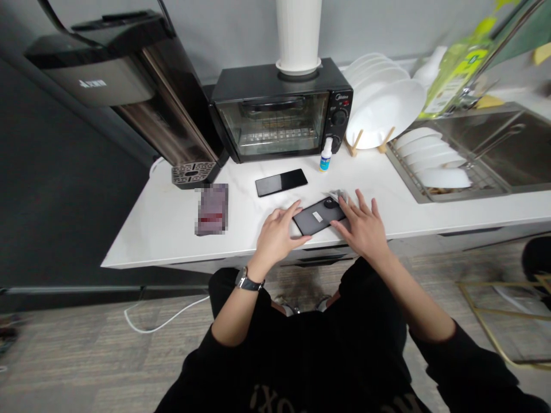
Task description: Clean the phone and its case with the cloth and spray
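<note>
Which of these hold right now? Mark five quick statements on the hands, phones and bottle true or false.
1. The left hand and right hand are both at the stickered phone. True.
2. The bottle stands upright in front of the oven. True.
3. The right hand is gripping the bottle. False: the bottle stands apart from both hands.
4. The shiny phone lies flat on the counter. True.
5. The two phones are stacked. False: they lie apart.

Atop the toaster oven (275,117), a white pot (299,34) was cut off; before the oven, the right hand (364,226) partly hid a pale cloth (337,195); front-left, a purplish item (214,203) was pixelated.
</note>
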{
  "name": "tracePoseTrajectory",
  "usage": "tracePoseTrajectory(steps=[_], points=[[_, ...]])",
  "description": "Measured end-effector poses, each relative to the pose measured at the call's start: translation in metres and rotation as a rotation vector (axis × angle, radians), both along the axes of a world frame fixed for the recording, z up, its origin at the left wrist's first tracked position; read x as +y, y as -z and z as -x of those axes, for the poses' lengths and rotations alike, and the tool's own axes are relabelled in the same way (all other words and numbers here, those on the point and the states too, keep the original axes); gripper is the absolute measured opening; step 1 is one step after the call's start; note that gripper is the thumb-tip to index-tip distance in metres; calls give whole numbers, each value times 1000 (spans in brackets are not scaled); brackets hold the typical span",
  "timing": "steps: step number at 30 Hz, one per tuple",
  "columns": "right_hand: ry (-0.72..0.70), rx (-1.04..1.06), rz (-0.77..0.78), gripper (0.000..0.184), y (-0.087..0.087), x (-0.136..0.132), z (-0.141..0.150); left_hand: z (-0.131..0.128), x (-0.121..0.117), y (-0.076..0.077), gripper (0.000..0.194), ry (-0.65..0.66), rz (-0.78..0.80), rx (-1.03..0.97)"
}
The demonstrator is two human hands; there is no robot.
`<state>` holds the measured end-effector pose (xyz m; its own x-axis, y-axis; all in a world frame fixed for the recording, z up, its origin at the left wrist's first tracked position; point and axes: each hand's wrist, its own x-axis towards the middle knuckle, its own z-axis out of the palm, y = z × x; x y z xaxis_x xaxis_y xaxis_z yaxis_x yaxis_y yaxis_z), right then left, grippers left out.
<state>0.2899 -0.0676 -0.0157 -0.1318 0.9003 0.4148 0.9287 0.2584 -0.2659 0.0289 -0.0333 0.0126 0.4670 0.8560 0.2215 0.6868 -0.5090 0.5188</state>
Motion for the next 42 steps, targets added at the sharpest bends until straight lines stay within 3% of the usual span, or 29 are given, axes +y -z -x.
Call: tracePoseTrajectory(steps=[4,6,8,11,13,15,17,21,23,26,30,32,36,40,42], points=[[-291,30,49,84,-3,-20,58,2,0,2,96,-5,6,9],[-379,23,73,84,-6,-26,73,4,0,3,94,-14,10,18],[-349,-7,81,77,-8,-23,63,4,0,3,96,-4,1,15],[-181,-46,69,68,-6,-10,16,3,0,2,100,17,-15,3],[-53,-52,38,68,-4,-2,-12,1,0,2,100,11,-15,8],[23,-45,9,71,-2,-1,-18,0,0,1,100,5,-14,9],[-11,-30,7,76,-1,-8,0,0,1,2,101,8,-13,9],[-293,12,55,85,-4,-29,61,3,1,4,97,-7,-5,18],[-341,12,73,82,-6,-33,70,4,0,5,96,-14,-4,17],[-264,-20,84,71,-6,-28,40,5,0,4,98,14,-11,8],[7,-33,29,67,2,-15,-25,3,0,3,97,32,-24,3],[75,-20,22,65,6,-11,-43,2,0,3,96,30,-28,2],[43,110,47,60,4,-9,-44,5,-1,1,90,35,-46,-20],[-15,333,18,59,-7,-5,-30,14,-5,-5,40,21,-6,-140],[-99,402,32,63,-13,1,-22,18,-4,-7,26,-8,31,-209]])
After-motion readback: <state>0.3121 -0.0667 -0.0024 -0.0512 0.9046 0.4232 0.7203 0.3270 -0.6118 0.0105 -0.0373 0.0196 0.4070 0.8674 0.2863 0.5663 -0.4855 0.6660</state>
